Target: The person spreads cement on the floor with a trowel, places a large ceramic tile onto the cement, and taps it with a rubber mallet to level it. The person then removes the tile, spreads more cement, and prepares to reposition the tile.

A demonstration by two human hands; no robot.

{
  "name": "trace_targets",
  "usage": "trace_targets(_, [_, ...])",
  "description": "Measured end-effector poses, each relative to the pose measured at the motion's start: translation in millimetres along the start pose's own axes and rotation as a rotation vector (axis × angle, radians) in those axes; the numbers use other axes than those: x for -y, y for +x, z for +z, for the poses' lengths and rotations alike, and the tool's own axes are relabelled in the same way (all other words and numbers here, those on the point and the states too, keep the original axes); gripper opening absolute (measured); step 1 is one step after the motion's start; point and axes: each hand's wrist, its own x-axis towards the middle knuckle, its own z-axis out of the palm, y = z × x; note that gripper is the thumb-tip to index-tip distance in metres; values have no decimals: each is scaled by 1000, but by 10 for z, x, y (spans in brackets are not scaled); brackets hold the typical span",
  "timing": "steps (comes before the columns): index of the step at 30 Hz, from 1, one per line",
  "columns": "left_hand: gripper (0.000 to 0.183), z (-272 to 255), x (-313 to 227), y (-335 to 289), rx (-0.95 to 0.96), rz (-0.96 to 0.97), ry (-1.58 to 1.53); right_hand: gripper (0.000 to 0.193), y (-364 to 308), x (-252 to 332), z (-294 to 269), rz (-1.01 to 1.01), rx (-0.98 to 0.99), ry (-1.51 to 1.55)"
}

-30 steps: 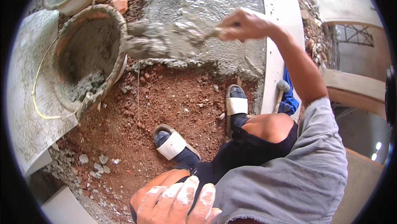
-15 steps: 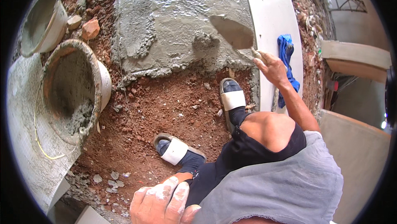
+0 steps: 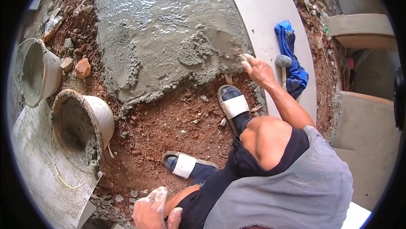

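Observation:
My right hand (image 3: 259, 71) is closed round the handle of a trowel (image 3: 230, 47). The trowel's blade is smeared by motion at the right side of the wet grey mortar (image 3: 169, 13). To its left, a rough lump of mortar (image 3: 196, 49) stands up from the smoother surface. Low in the view my left hand (image 3: 153, 210), whitened with mortar, is beside my bent left leg. Its thumb stands apart from the fingers, and it holds nothing.
A white board (image 3: 264, 4) borders the mortar; on it lie a blue cloth (image 3: 292, 76) and a grey-headed mallet (image 3: 283, 61). Two buckets (image 3: 99, 112) lean at the left, near a brick piece (image 3: 83, 68). A thin string crosses the red soil (image 3: 156, 123) by my sandals.
The trowel has gone from a clear, flat view to a blur over the mortar. My left hand has shifted lower. The mallet's head now shows beside the cloth as the view has turned.

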Motion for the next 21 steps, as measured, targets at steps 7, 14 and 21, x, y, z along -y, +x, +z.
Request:
trace_targets(7, [41,25,-65,43,4,9,14,41,-544,-385,153,275,262,692])
trace_targets(14, [40,65,-97,154,47,-14,8,44,-361,-500,150,-2,-70,385])
trace_targets(21, [39,56,-108,134,59,38,75,38,-833,-734,85,302,195,679])
